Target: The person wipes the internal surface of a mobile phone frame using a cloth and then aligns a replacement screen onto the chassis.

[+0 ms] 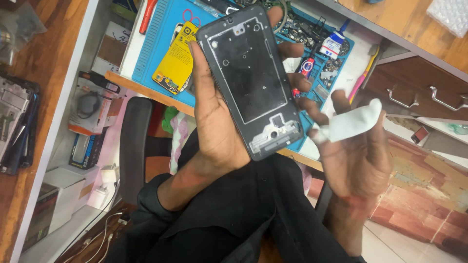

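The phone frame (pixel 253 80), clamped in the left hand (pixel 214 131) fingers beyond the bench (pixel 146 90) edge, may slip and fall while the right hand (pixel 353 156) fingers pinch the white wipe (pixel 351 122).

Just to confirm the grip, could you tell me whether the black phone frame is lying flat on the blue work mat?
No, the black phone frame is held up in the left hand, above the blue work mat.

A blue work mat (pixel 156 53) lies on a pale bench, with a yellow card (pixel 176 58) on it and small parts, a white glue bottle (pixel 333 45) among them, at its far end; a pink-and-yellow toothbrush (pixel 363 75) rests just beside the mat; white chargers (pixel 103 187) and boxes sit on a shelf at the left; wooden drawers with metal handles (pixel 434 100) stand at the right.
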